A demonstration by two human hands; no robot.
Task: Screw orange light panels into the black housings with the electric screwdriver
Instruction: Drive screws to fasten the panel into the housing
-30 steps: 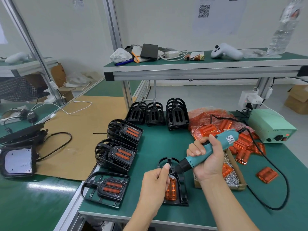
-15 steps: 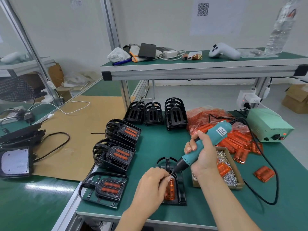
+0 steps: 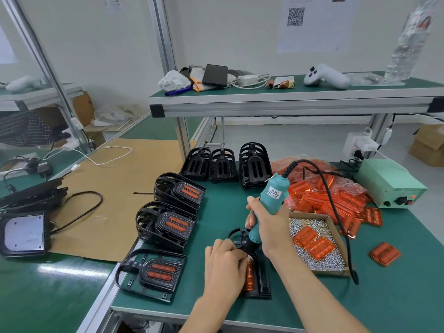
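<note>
Teal electric screwdriver (image 3: 269, 203) is gripped in the right hand (image 3: 269, 227), held steeply tilted, tip down on the black housing (image 3: 260, 280) at the near edge of the green table (image 3: 396, 296). Housing with its orange light panel (image 3: 249, 275) is pinched at the top by the left hand (image 3: 224, 263). Screw box (image 3: 317, 248) sits just right of the housing.

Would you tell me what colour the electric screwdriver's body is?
Teal, with a black cord; the electric screwdriver shows clearly in the head view.
</note>
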